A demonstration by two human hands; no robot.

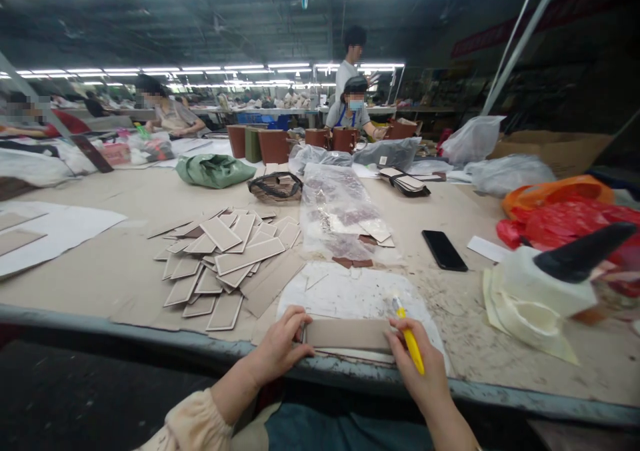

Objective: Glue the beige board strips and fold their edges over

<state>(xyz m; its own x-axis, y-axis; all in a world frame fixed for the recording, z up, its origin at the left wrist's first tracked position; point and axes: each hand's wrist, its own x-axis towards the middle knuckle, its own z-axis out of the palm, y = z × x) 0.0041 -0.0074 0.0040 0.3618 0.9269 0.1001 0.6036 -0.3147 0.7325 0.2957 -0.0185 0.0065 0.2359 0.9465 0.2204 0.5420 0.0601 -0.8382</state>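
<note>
A flat taupe strip [349,334] lies crosswise at the table's front edge, on a white sheet [415,298]. My left hand [286,338] pinches its left end between thumb and fingers. My right hand [417,354] is closed on a slim yellow-handled tool [413,348], whose pale tip points away from me; its exact kind is unclear. Fingertips of that hand also touch the strip's right end. Left of the sheet is a loose heap of taupe rectangular pieces [227,251] with light edges.
A black phone [444,250], a white container with a black spout-like part [543,284] and red plastic bags [570,214] are on the right. Clear plastic [345,204] with brown pieces lies ahead. Beyond are a green bag [215,171], brown containers [274,146] and co-workers.
</note>
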